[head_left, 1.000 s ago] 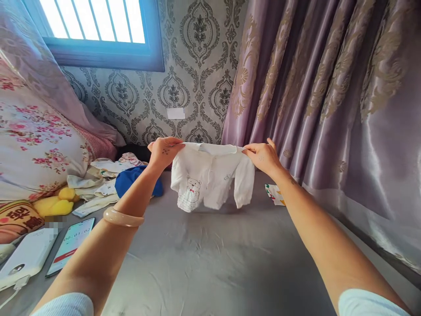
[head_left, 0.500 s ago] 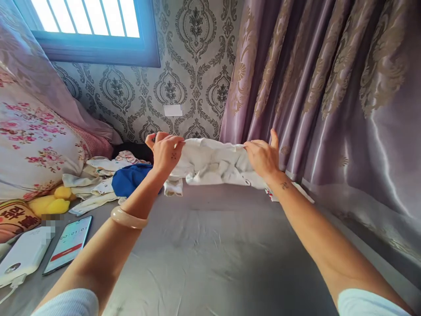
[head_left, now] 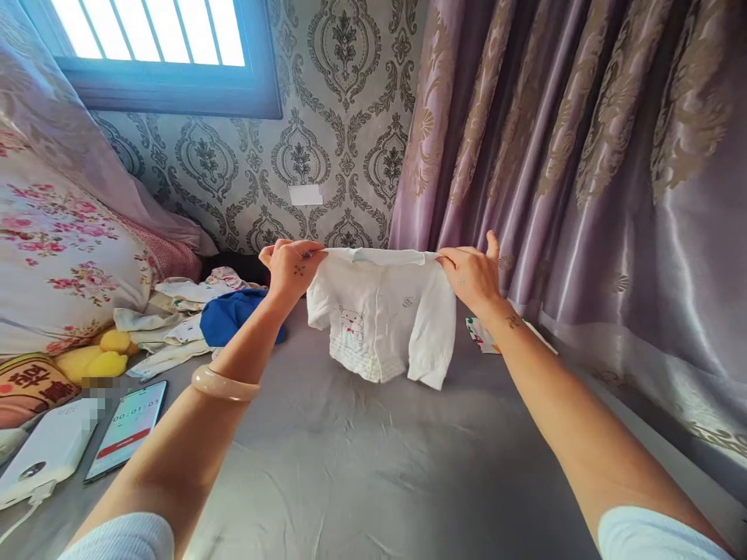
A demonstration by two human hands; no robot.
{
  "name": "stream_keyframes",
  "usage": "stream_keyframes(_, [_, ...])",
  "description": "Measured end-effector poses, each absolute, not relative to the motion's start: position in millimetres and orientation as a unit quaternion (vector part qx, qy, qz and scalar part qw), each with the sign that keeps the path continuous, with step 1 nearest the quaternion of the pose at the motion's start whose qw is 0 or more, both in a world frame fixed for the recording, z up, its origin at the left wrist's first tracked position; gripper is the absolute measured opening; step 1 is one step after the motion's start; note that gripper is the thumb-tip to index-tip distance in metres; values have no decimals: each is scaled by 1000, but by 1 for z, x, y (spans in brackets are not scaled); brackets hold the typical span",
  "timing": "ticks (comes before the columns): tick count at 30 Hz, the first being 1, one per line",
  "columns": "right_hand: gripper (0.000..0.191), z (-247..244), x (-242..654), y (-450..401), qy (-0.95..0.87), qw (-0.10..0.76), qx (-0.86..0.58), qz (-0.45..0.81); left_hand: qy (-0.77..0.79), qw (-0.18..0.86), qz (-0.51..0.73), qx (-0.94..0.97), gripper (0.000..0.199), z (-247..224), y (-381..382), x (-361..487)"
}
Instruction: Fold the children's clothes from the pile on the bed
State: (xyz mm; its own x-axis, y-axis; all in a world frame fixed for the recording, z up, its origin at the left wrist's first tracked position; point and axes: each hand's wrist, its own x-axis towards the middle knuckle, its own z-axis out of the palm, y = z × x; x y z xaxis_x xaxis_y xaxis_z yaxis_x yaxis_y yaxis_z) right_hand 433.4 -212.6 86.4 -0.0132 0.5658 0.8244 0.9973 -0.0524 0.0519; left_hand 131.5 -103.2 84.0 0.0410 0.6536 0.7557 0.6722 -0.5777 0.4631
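Note:
A small white long-sleeved top (head_left: 382, 311) with a bear drawing on its front hangs between my hands above the grey sheet (head_left: 362, 467). My left hand (head_left: 292, 268) pinches one shoulder of it, and my right hand (head_left: 474, 274) pinches the other shoulder, with the thumb raised. The right-hand sleeve hangs down straight, while the left-hand one looks shorter or folded. A pale bangle (head_left: 226, 383) circles my left forearm.
Left of my hands lie a pile of light clothes (head_left: 169, 330), a blue cloth (head_left: 230, 317), a yellow plush (head_left: 96, 362), a phone (head_left: 127, 428) and a white power bank (head_left: 50, 451). A patterned cloth (head_left: 482, 336) lies behind my right wrist. Purple curtains (head_left: 542, 155) hang at right.
The white top was bunched and lifted in a blur; now it hangs down, its front and one sleeve spread out. Both hands keep their hold at nearly the same place.

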Motion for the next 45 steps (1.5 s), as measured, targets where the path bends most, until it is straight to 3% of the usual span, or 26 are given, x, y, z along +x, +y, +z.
stream_keyframes(13, [29, 105, 414, -250, -628, 347, -621, -315, -444, 18, -549, -707, 27, 102, -143, 107])
stream_keyframes(18, [32, 120, 405, -277, -659, 405, -595, -220, -374, -32, -581, -722, 24, 112, -162, 91])
stream_keyframes(28, [30, 125, 394, -293, -658, 429, -579, -221, -315, -92, -601, -729, 29, 124, -186, 69])
stream_keyframes(32, [29, 87, 411, -261, -693, 385, -599, -113, -349, -138, -495, -783, 35, 86, -150, 67])
stream_keyframes(39, [29, -26, 430, -200, -690, 245, -680, 33, -433, -218, -303, -820, 42, -41, -80, 90])
stream_keyframes(45, [31, -63, 430, -180, -665, 179, -721, 73, -473, -233, -276, -803, 45, -94, -58, 105])
